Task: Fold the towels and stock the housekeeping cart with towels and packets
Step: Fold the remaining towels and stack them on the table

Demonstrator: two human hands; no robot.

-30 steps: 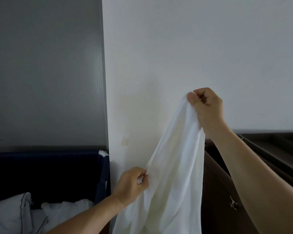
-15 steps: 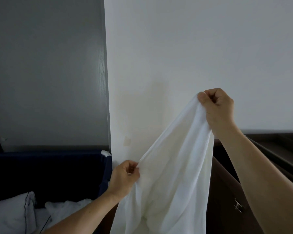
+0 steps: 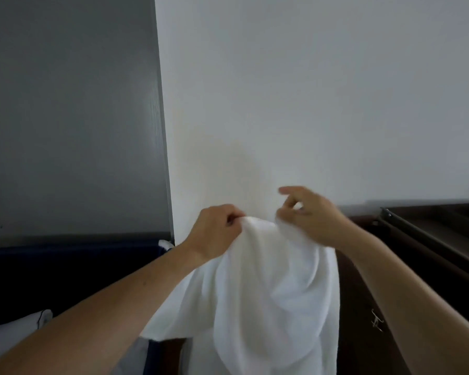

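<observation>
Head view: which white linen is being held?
The towel, pinched at its top by the left hand; the pillow lies untouched at lower left.

Both forearms reach up and forward, hands close together at the top of the towel [image 3: 268, 288]. The left hand [image 3: 217, 231] pinches its top left edge, knuckles up. The right hand [image 3: 309, 215], blurred, grips its top right with curled fingers, forefinger lifted

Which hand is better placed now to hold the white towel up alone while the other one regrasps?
Probably the left hand: it pinches the towel at its top edge. The right hand is blurred, fingers partly uncurled, its grip unclear.
</observation>
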